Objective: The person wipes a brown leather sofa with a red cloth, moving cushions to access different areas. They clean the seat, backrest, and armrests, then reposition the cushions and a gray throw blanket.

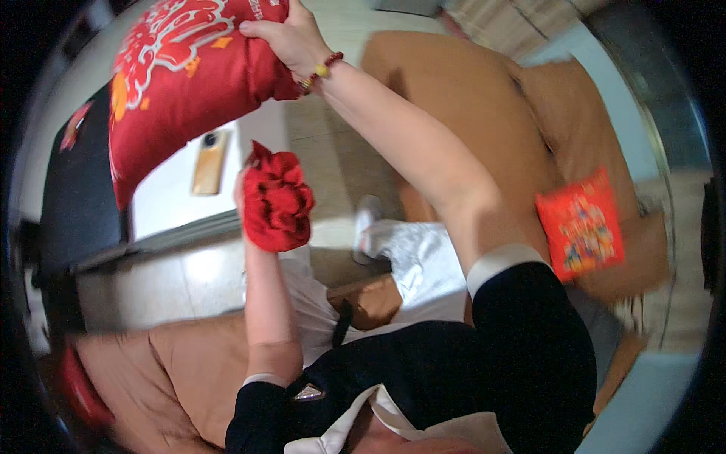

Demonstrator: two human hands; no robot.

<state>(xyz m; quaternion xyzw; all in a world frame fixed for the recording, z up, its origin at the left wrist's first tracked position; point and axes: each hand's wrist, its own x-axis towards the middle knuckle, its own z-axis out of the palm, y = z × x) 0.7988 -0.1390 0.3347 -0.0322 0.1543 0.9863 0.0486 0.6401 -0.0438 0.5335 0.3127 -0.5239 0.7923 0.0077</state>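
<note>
My right hand [292, 40] grips the corner of a red cushion [187, 96] with a printed flower pattern, its thumb lying over the front. On that wrist is a beaded bracelet [320, 71] of dark red and yellow beads. The cushion is held up above a white-and-black table. A red fabric flower [278, 201] sits at the end of my left forearm, below the cushion. It covers most of my left hand [239, 193], of which only a sliver of skin shows, so what the fingers do is hidden.
A gold smartphone [210, 164] lies on the white table top [164, 204]. A red packet-like item [75, 127] rests on the black part [68, 187]. A brown sofa [471, 102] stands to the right, with an orange-red printed cushion [584, 227]. More brown seating [193, 374] is at lower left.
</note>
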